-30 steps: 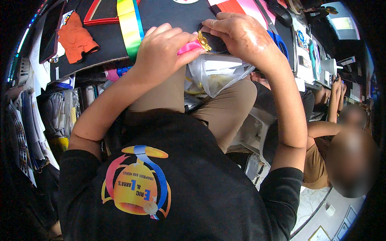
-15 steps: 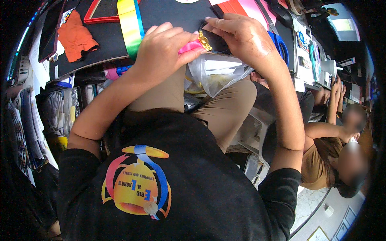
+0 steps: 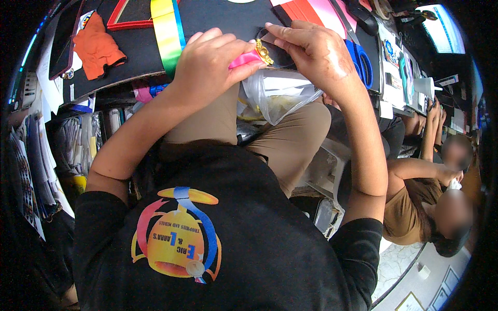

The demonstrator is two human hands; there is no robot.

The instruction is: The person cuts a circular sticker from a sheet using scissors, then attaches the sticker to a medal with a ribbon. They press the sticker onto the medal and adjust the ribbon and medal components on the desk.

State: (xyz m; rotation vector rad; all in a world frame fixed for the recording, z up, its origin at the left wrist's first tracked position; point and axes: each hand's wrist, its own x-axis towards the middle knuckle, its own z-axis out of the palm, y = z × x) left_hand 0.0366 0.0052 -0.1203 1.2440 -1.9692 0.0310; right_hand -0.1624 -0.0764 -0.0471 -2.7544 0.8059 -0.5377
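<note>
My left hand (image 3: 207,62) is closed on a bright pink ribbon (image 3: 245,59), pinched between thumb and forefinger. A gold ornamental piece (image 3: 264,52), possibly the top of a medal, sits at the ribbon's right end. To its right, at the table's near edge, is my right hand (image 3: 319,49), its thumb and fingers drawn together just beyond the gold piece. A thin dark line and a small brownish bit show by those fingertips, too small to name. Both hands are over the edge of the dark tabletop (image 3: 207,18).
A yellow-green-blue ribbon (image 3: 168,39), an orange cloth (image 3: 97,45) and a red frame (image 3: 118,25) lie left. Red ribbon (image 3: 298,15), blue-handled scissors (image 3: 363,65) and papers lie right. A clear plastic bag (image 3: 267,98) hangs below the edge. Another person (image 3: 415,207) sits at right.
My right hand has shifted very slightly, its fingers a little lower. My left hand keeps its hold on the pink ribbon. The screen at far right now shows a brighter, bluish page.
</note>
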